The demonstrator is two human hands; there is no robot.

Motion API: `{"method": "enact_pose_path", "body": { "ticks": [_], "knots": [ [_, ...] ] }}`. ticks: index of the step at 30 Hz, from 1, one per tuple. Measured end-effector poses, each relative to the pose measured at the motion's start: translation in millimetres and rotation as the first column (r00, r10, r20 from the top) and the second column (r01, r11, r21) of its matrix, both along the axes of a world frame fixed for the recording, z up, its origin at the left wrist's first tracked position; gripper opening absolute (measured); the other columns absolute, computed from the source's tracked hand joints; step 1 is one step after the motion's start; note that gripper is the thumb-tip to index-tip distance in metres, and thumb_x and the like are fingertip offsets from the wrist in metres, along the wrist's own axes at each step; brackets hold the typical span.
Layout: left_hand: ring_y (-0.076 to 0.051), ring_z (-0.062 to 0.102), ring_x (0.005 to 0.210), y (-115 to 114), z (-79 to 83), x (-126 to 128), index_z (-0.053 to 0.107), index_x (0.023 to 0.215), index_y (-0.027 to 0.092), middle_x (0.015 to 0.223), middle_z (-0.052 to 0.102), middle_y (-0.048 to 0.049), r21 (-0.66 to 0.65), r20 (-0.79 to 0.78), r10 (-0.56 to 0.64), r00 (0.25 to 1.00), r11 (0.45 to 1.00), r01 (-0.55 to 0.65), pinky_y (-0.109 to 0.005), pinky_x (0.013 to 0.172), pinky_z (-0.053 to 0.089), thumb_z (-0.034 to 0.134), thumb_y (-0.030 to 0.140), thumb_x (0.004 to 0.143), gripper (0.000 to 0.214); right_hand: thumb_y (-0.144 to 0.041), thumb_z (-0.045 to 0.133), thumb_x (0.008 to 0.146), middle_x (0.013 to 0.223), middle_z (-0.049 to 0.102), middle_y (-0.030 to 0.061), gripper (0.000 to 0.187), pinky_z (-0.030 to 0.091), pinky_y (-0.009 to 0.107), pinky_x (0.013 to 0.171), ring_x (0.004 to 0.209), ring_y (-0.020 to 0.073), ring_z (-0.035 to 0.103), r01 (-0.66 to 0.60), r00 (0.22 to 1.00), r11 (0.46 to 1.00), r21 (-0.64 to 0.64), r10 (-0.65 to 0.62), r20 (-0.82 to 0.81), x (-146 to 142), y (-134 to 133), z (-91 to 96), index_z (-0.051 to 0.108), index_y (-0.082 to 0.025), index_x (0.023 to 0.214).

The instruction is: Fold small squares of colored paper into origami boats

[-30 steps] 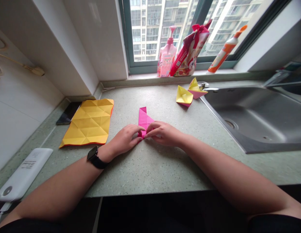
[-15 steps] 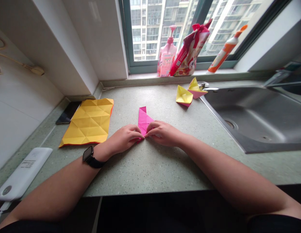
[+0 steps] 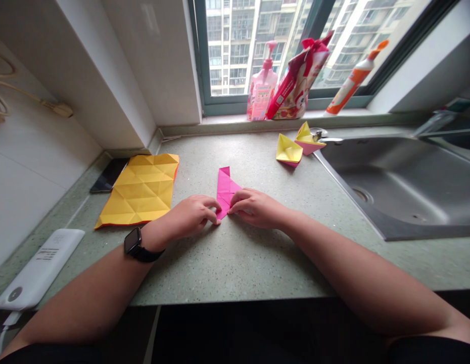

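Observation:
A folded pink paper (image 3: 225,185) lies on the speckled green counter (image 3: 242,263), its narrow end pointing away from me. My left hand (image 3: 192,215) has its fingers curled and its fingertips pressing the paper's near left corner. My right hand (image 3: 256,207) pinches the near right edge of the same paper. The two hands almost touch over its near tip, which they partly hide. A dark watch (image 3: 135,244) sits on my left wrist.
A creased yellow sheet (image 3: 140,189) and a dark phone (image 3: 108,175) lie at left, a white power bank (image 3: 38,269) nearer me. Two yellow-pink paper boats (image 3: 288,149) sit by the steel sink (image 3: 402,182). Bottles and a red pouch (image 3: 295,81) stand on the sill.
My left hand has slid slightly back toward me along the paper's near corner. The right hand stays on the paper. The view has shifted a little.

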State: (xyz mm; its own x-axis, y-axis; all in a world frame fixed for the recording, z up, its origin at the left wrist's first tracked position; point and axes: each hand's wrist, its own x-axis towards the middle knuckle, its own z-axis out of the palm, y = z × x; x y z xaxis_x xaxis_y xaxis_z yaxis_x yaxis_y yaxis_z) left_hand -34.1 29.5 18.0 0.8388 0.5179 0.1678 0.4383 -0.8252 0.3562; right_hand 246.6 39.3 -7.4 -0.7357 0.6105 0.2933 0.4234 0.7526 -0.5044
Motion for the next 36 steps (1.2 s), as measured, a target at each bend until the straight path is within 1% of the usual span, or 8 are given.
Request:
{"method": "enact_pose_path", "body": {
  "ticks": [7, 11, 14, 18, 22, 25, 32, 36],
  "knots": [
    [-0.022, 0.073, 0.117, 1.5, 1.5, -4.0, 0.089, 0.095, 0.029, 0.132, 0.078, -0.0018, -0.083, -0.037, 0.022, 0.999, 0.996, -0.025, -0.034, 0.106, 0.056, 0.061, -0.008, 0.077, 0.050, -0.008, 0.068, 0.095, 0.111, 0.079, 0.0061, 0.030, 0.060, 0.041, 0.101, 0.102, 0.0215, 0.072, -0.004, 0.998, 0.999, 0.037, 0.002, 0.055, 0.4, -0.4, 1.2, 0.087, -0.028, 0.108],
    [-0.022, 0.073, 0.117, 0.5, 2.7, -3.4, 0.089, 0.094, 0.029, 0.132, 0.078, -0.0022, -0.102, -0.044, 0.039, 0.998, 0.994, -0.043, -0.036, 0.107, 0.057, 0.062, -0.008, 0.078, 0.049, -0.009, 0.070, 0.095, 0.112, 0.078, 0.0060, 0.031, 0.060, 0.040, 0.101, 0.101, 0.0212, 0.071, -0.002, 0.996, 0.998, 0.057, -0.002, 0.084, 1.2, -1.4, 1.8, 0.087, -0.030, 0.109],
    [-0.022, 0.073, 0.118, -0.8, 4.5, -2.7, 0.089, 0.095, 0.030, 0.133, 0.078, -0.0026, -0.104, -0.052, 0.043, 0.998, 0.993, -0.048, -0.036, 0.107, 0.057, 0.063, -0.007, 0.081, 0.048, -0.011, 0.072, 0.095, 0.117, 0.076, 0.0066, 0.032, 0.059, 0.043, 0.103, 0.106, 0.0226, 0.070, -0.008, 0.994, 0.997, 0.071, 0.000, 0.114, 0.2, -4.1, 3.0, 0.088, -0.033, 0.113],
    [-0.023, 0.073, 0.122, -1.3, 5.8, -3.0, 0.090, 0.097, 0.031, 0.135, 0.077, -0.0024, -0.109, -0.065, 0.034, 0.997, 0.993, -0.041, -0.037, 0.109, 0.056, 0.064, -0.005, 0.084, 0.047, -0.017, 0.075, 0.097, 0.130, 0.071, 0.0075, 0.032, 0.055, 0.049, 0.110, 0.120, 0.0257, 0.066, 0.001, 0.991, 0.996, 0.092, -0.013, 0.133, -4.1, -11.1, 3.4, 0.087, -0.038, 0.118],
    [-0.024, 0.073, 0.124, -0.4, 5.0, -3.6, 0.090, 0.097, 0.033, 0.137, 0.077, -0.0030, -0.109, -0.073, 0.041, 0.997, 0.993, -0.048, -0.040, 0.110, 0.056, 0.066, -0.005, 0.085, 0.046, -0.015, 0.076, 0.096, 0.140, 0.067, 0.0097, 0.036, 0.053, 0.053, 0.115, 0.130, 0.0283, 0.062, -0.029, 0.991, 0.992, 0.122, 0.012, 0.133, -8.7, -17.6, 2.6, 0.085, -0.037, 0.123],
    [-0.025, 0.073, 0.122, -0.4, 5.0, -2.8, 0.090, 0.096, 0.033, 0.136, 0.077, -0.0037, -0.109, -0.076, 0.049, 0.996, 0.992, -0.057, -0.041, 0.109, 0.057, 0.066, -0.004, 0.084, 0.046, -0.012, 0.075, 0.095, 0.140, 0.068, 0.0096, 0.039, 0.053, 0.052, 0.116, 0.131, 0.0280, 0.062, -0.036, 0.990, 0.992, 0.117, 0.019, 0.141, -9.8, -18.7, 2.8, 0.085, -0.036, 0.124],
    [-0.024, 0.073, 0.120, -0.6, 3.3, -2.8, 0.090, 0.096, 0.032, 0.133, 0.078, -0.0031, -0.106, -0.053, 0.043, 0.998, 0.993, -0.049, -0.040, 0.109, 0.057, 0.069, -0.001, 0.087, 0.040, -0.005, 0.077, 0.088, 0.139, 0.071, 0.0034, 0.042, 0.054, 0.049, 0.116, 0.129, 0.0278, 0.063, 0.138, 0.976, 0.989, 0.046, -0.144, 0.165, -6.0, -11.8, 4.3, 0.089, -0.040, 0.108],
    [-0.025, 0.074, 0.121, 0.1, 0.8, -3.9, 0.090, 0.095, 0.032, 0.132, 0.080, -0.0027, -0.100, -0.052, 0.045, 0.998, 0.994, -0.050, -0.041, 0.110, 0.057, 0.069, -0.002, 0.086, 0.041, -0.001, 0.074, 0.086, 0.133, 0.075, 0.0028, 0.045, 0.054, 0.047, 0.116, 0.126, 0.0265, 0.065, 0.174, 0.968, 0.985, 0.009, -0.173, 0.183, -5.1, -8.7, 6.0, 0.090, -0.039, 0.105]
  ]
}}
